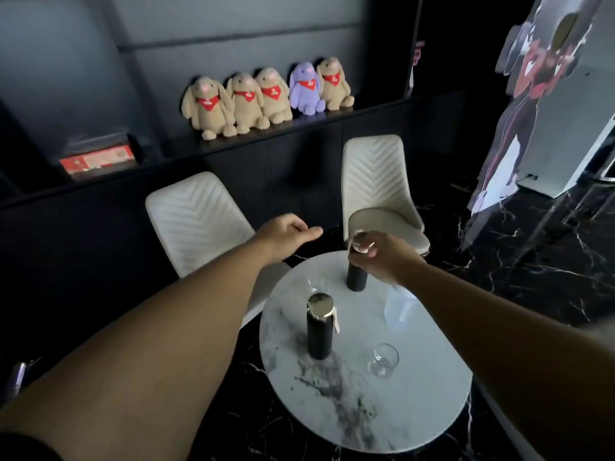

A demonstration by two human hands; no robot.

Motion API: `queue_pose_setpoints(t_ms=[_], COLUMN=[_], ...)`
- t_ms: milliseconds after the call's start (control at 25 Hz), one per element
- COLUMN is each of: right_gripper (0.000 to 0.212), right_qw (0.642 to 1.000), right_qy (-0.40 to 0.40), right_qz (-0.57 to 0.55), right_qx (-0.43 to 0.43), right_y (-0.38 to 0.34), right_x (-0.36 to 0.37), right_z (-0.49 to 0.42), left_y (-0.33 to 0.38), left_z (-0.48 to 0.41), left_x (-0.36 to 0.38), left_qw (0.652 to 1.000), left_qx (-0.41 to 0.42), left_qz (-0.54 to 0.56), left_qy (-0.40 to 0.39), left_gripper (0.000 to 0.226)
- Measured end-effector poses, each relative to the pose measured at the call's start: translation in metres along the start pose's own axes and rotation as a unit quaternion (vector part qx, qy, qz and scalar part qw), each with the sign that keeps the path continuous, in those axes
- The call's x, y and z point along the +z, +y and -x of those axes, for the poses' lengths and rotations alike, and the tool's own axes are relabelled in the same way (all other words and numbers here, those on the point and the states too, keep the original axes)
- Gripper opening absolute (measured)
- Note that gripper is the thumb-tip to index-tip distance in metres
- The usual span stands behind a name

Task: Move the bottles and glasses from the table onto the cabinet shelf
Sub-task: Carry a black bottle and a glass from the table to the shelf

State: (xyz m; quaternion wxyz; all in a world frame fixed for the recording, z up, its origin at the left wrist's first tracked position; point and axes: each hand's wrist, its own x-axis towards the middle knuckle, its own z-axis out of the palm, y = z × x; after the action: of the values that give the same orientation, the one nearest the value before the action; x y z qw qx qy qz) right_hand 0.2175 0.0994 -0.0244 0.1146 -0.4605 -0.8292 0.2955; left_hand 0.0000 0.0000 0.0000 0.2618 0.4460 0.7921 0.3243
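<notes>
The far bottle [356,276] is in my right fingers [361,257], gripped at the cap; left hand [283,236] open; next, lift it to the shelf [299,129].

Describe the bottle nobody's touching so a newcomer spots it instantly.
On the round marble table, two black bottles stand. Take the near bottle, left of the near glass. Unlike the far bottle under the right hand, it stands free, its shiny cap exposed.

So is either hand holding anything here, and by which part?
The right hand grips the far black cylindrical bottle by its shiny metal cap, bottle on the round marble table. The left hand holds nothing.
</notes>
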Motion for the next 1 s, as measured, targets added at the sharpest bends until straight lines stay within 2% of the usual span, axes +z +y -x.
queue_pose_setpoints(t_ms=[120, 320, 440, 560, 640, 720, 920, 1000], right_gripper=[0.041, 0.047, 0.055, 0.077, 0.092, 0.095, 0.062, 0.055], right_qw=[0.997, 0.993, 0.989, 0.977, 0.969, 0.964, 0.969, 0.968], right_qy=[-0.03, -0.08, -0.097, -0.131, -0.17, -0.199, -0.173, -0.17], right_qz=[0.067, 0.071, 0.106, 0.163, 0.172, 0.167, 0.171, 0.18], right_qx=[0.03, 0.049, 0.047, 0.038, 0.042, 0.048, 0.035, 0.025], right_y=[0.039, 0.089, 0.112, 0.136, 0.149, 0.16, 0.173, 0.17], right_x=[0.023, 0.067, 0.099, 0.127, 0.142, 0.154, 0.173, 0.172], right_z=[0.01, 0.022, 0.028, 0.035, 0.039, 0.04, 0.034, 0.035], left_y=[-0.017, -0.041, -0.052, -0.065, -0.074, -0.081, -0.089, -0.093], left_z=[0.003, 0.011, 0.012, 0.011, 0.01, 0.009, 0.011, 0.014], left_x=[0.041, 0.096, 0.118, 0.134, 0.144, 0.151, 0.15, 0.141], left_qw=[0.998, 0.992, 0.968, 0.943, 0.942, 0.946, 0.955, 0.955], left_qx=[-0.022, -0.026, -0.02, -0.028, -0.017, -0.002, 0.028, 0.039], left_qz=[-0.043, -0.102, -0.232, -0.305, -0.314, -0.307, -0.289, -0.288], left_qy=[-0.028, -0.071, -0.092, -0.13, -0.121, -0.102, -0.059, -0.058], left_gripper=[0.057, 0.079, 0.098, 0.106, 0.1, 0.09, 0.059, 0.049])
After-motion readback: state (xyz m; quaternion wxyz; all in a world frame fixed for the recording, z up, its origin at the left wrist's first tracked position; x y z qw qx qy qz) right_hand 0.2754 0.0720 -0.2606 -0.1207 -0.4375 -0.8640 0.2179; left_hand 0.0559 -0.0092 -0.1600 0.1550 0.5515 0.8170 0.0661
